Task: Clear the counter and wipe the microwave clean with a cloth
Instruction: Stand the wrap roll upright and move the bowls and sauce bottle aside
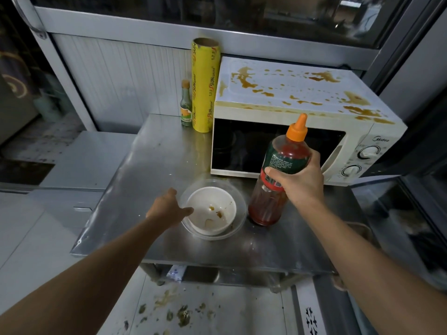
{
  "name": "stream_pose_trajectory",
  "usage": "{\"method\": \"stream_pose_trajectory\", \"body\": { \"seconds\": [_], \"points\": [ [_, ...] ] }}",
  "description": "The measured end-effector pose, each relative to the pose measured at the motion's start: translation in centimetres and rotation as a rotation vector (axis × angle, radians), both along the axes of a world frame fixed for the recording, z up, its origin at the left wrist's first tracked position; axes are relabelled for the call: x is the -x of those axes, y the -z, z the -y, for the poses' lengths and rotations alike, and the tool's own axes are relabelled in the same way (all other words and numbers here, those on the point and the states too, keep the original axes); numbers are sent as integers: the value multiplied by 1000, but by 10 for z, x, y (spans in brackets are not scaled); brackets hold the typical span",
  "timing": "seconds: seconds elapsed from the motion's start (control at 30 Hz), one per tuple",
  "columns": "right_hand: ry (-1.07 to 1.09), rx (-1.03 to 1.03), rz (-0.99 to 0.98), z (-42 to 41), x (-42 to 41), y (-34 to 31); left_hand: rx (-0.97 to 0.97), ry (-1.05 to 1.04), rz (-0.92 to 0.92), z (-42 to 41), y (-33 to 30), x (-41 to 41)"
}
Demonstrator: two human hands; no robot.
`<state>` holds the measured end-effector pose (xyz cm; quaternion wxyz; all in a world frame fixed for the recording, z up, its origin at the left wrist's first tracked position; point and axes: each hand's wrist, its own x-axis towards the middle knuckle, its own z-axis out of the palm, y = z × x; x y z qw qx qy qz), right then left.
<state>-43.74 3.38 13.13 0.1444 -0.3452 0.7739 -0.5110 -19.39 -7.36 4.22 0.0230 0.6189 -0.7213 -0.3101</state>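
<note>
Now right hand (298, 180) fingers curled round sauce bottle (278, 175), left hand (169, 206) thumb on bowl (211, 209) rim, fingers hidden

A kitchen. A stained microwave (307, 117) sits on a steel surface (150, 170). Left of the microwave stand a cling-film roll (204, 85) and small bottle (186, 105).

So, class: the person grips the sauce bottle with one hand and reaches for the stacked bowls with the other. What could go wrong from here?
1. The right hand holds the sauce bottle tilted beside the microwave; it may knock the door.
2. The left hand touches only the rim of the clear bowl; the white bowl nested inside might slide and spill residue.
3. The top's brown stains could drip when wiped.
</note>
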Motion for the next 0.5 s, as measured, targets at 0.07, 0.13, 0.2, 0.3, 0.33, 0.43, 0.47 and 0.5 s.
{"method": "stream_pose_trajectory", "body": {
  "seconds": [0.07, 0.13, 0.2, 0.3, 0.33, 0.43, 0.47, 0.5],
  "points": [
    [14, -8, -3, 1, 1, 3, -160, -52, -119, -1, 5, 0],
    [38, -12, -12, 3, 3, 6, -283, -90, -253, -3, 11, 2],
    [63, -16, -18, 5, 5, 8, -334, -101, -323, -2, 18, 3],
    [83, -13, -22, 7, 6, 12, -347, -121, -357, 3, 24, 3],
    [88, -14, -23, 6, 6, 13, -352, -115, -358, 4, 26, 3],
    [105, -13, -24, 4, 5, 19, -363, -88, -357, 6, 26, 3],
    [106, -8, -18, 3, 4, 22, -366, -86, -362, 6, 26, 3],
    [103, -1, -11, 2, 3, 25, -364, -92, -365, 5, 25, 4]
  ]
}}
